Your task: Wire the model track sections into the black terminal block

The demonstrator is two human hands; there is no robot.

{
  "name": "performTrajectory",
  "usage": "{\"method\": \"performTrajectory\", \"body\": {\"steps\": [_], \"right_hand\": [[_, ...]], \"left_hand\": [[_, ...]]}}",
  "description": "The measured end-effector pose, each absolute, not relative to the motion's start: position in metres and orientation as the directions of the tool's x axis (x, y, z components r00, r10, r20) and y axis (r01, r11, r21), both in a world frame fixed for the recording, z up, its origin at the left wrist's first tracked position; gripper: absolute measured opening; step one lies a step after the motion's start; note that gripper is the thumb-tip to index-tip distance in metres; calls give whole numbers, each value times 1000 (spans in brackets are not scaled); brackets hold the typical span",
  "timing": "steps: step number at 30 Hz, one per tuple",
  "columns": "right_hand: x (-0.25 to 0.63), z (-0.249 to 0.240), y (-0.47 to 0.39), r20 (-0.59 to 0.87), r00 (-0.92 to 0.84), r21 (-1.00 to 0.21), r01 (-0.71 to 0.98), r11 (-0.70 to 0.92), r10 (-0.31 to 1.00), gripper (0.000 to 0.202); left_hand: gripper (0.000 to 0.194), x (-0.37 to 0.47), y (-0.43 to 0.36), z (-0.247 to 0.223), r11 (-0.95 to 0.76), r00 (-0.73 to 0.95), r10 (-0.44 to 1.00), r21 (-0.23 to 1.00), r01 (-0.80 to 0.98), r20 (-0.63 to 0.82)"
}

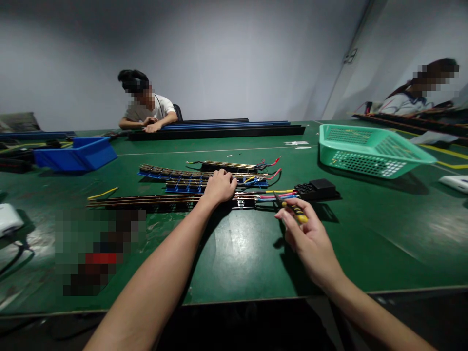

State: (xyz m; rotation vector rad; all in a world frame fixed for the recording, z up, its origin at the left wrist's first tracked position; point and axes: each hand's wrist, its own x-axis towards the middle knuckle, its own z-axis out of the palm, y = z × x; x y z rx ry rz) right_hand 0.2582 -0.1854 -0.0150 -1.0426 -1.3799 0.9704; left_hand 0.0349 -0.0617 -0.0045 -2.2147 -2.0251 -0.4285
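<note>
My right hand (pixel 309 229) is closed around yellow-and-black handled pliers or cutters (pixel 298 212); the exact kind is unclear. Their dark jaws point up and left, close to the coloured wires (pixel 268 197) that join a long black strip (pixel 171 201) to a black connector block (pixel 318 189). Brass-coloured rods run along the strip. My left hand (pixel 221 186) rests palm down on the strips, its fingers bent over them and partly hidden. Behind the front strip lie blue-based strips (pixel 183 184) and a shorter black one (pixel 226 165) with red and blue wire ends.
A blue bin (pixel 76 155) stands at the left, a green perforated basket (pixel 369 153) at the right. Across the green table (pixel 241 263), a person (pixel 149 109) leans over long black and blue rails (pixel 219 130). Another person (pixel 409 100) sits at far right.
</note>
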Motion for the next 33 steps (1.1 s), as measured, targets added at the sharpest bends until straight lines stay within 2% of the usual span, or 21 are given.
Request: {"method": "performTrajectory", "body": {"steps": [3,6,9,12,15,18,22,28,31,33], "right_hand": [[265,0,-194,257,22,-964,77,254,966,39],[267,21,-214,360,-7,-926,119,359,933,33],[263,44,-223,407,-38,-912,47,408,913,32],[255,69,-205,318,-88,-944,-126,307,944,35],[244,90,-169,147,-88,-963,-241,122,985,32],[233,101,-135,-28,-111,-956,-288,-60,993,25],[221,89,-107,-99,-176,-948,-284,-147,979,11],[212,56,-91,12,-206,-980,-198,-30,978,24],[210,45,-91,214,-250,-977,-48,209,944,24],[208,38,-96,383,-341,-888,122,444,859,19]], "left_hand": [[37,35,-62,-4,-104,71,957,104,989,281],[37,35,-62,-5,-109,76,953,98,989,294],[37,34,-62,-5,-108,74,951,99,989,300],[36,34,-62,-5,-114,77,951,110,987,298],[35,32,-62,-5,-127,83,953,136,982,290],[33,29,-60,-6,-141,86,955,180,973,283],[31,27,-57,-8,-171,103,953,225,959,284],[29,27,-55,-9,-188,121,956,243,952,267],[30,27,-55,-8,-197,133,957,241,950,257],[29,27,-56,-7,-200,139,958,241,950,250]]}}
